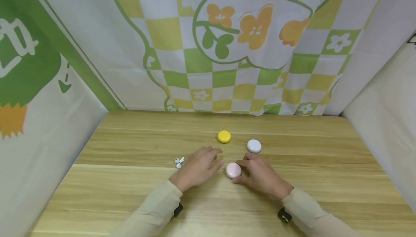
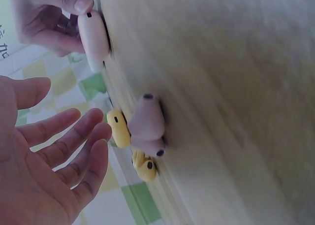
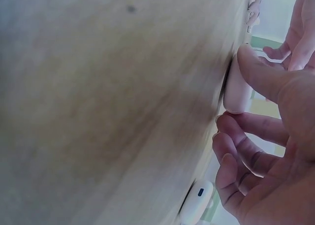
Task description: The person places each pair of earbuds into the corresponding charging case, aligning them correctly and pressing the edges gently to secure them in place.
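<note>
A round pink earbud case (image 1: 233, 170) sits on the table. My right hand (image 1: 263, 175) pinches it by its edge, thumb on the near side and index finger on the far side; the right wrist view shows the same pink case (image 3: 237, 87) between thumb and fingertip. My left hand (image 1: 199, 166) hovers to its left, fingers spread loosely, holding nothing. Under the left hand's fingers in the left wrist view lie a pair of pink earbuds (image 2: 147, 119), with yellow earbuds (image 2: 144, 167) behind them.
Farther back on the table (image 1: 130, 193) stand a round yellow case (image 1: 224, 136) and a round white case (image 1: 254, 146). White earbuds (image 1: 179, 162) lie just left of my left hand. A patterned cloth (image 1: 227, 74) hangs behind the table's back edge.
</note>
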Available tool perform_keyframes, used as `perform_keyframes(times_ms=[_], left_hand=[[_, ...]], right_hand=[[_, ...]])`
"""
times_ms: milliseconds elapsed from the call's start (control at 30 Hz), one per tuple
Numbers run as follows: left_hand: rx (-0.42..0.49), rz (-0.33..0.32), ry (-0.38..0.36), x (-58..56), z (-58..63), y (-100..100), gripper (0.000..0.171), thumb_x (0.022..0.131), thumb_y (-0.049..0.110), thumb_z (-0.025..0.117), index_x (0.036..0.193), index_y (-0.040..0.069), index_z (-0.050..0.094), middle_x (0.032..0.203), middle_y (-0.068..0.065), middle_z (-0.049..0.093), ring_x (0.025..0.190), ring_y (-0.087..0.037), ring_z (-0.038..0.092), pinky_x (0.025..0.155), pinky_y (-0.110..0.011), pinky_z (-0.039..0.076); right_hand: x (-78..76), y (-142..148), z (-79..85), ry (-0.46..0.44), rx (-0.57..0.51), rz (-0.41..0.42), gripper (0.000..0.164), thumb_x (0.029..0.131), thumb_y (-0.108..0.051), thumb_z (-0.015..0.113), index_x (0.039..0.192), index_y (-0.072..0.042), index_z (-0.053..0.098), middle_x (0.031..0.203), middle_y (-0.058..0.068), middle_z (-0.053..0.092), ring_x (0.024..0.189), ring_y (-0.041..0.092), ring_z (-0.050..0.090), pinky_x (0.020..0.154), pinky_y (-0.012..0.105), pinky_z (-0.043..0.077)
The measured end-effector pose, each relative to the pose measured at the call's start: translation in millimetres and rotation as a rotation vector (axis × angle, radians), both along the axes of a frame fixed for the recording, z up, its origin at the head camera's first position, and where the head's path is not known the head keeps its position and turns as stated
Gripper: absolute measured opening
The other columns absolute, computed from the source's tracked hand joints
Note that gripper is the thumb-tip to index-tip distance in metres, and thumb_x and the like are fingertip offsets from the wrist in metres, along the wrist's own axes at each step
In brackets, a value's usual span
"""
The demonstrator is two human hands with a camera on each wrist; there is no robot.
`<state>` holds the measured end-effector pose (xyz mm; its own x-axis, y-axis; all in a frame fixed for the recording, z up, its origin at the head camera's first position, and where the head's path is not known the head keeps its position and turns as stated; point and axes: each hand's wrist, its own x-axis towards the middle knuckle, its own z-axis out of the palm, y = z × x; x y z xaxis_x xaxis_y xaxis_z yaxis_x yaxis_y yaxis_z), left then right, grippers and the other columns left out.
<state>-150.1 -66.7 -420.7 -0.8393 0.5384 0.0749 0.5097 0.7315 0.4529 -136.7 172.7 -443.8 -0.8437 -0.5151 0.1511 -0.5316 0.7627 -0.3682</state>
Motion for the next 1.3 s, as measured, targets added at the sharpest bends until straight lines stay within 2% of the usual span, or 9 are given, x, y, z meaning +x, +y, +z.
perform_keyframes(times_ms=[267, 467, 600, 833, 1067, 1300], left_hand=[[0.013, -0.026, -0.006, 2.9, -0.4, 5, 0.045, 0.107, 0.039, 0.052, 0.138, 0.007, 0.059, 0.119, -0.006, 0.066, 0.110, -0.020, 0.060, 0.098, -0.045, 0.050], [0.061, -0.021, -0.065, 3.0, 0.3, 8, 0.042, 0.108, 0.040, 0.049, 0.134, 0.009, 0.062, 0.116, -0.002, 0.066, 0.105, -0.018, 0.060, 0.093, -0.047, 0.050], [0.135, -0.020, -0.127, 1.3, 0.7, 9, 0.039, 0.108, 0.039, 0.048, 0.129, 0.010, 0.064, 0.116, 0.000, 0.066, 0.105, -0.016, 0.061, 0.094, -0.045, 0.049], [0.305, -0.040, -0.264, -1.0, 3.5, 11, 0.028, 0.107, 0.033, 0.053, 0.117, 0.010, 0.067, 0.100, 0.004, 0.066, 0.091, -0.013, 0.061, 0.079, -0.031, 0.052], [0.409, -0.032, -0.362, 0.3, 6.2, 12, 0.027, 0.107, 0.029, 0.054, 0.116, 0.006, 0.064, 0.102, -0.002, 0.066, 0.093, -0.020, 0.062, 0.078, -0.031, 0.053], [0.487, -0.019, -0.365, 0.7, 8.2, 12, 0.029, 0.107, 0.027, 0.054, 0.120, 0.002, 0.062, 0.110, -0.008, 0.066, 0.100, -0.022, 0.062, 0.086, -0.037, 0.054]], right_hand=[[0.5, 1, 4.6, 0.033, -0.015, 0.005, 0.050, 0.078, -0.037, 0.088, 0.116, -0.008, 0.075, 0.096, -0.001, 0.062, 0.080, 0.009, 0.050, 0.069, 0.027, 0.045], [2.6, 1, 14.5, 0.095, -0.046, -0.006, 0.056, 0.079, -0.037, 0.087, 0.122, -0.005, 0.072, 0.097, 0.001, 0.061, 0.081, 0.011, 0.052, 0.069, 0.026, 0.048], [3.6, 1, 18.6, 0.137, -0.088, -0.011, 0.056, 0.077, -0.035, 0.089, 0.121, -0.005, 0.073, 0.095, 0.002, 0.060, 0.081, 0.014, 0.055, 0.068, 0.026, 0.048], [4.5, 0, 22.9, 0.223, -0.151, -0.020, 0.053, 0.074, -0.033, 0.091, 0.119, -0.009, 0.075, 0.092, 0.001, 0.058, 0.083, 0.012, 0.055, 0.068, 0.026, 0.050], [4.8, -1, 24.6, 0.247, -0.224, -0.002, 0.056, 0.073, -0.030, 0.092, 0.121, -0.008, 0.073, 0.093, 0.001, 0.058, 0.083, 0.013, 0.057, 0.068, 0.028, 0.054], [2.7, 0, 24.7, 0.226, -0.301, -0.007, 0.063, 0.073, -0.027, 0.093, 0.124, -0.002, 0.068, 0.096, 0.003, 0.062, 0.082, 0.017, 0.061, 0.069, 0.031, 0.056]])
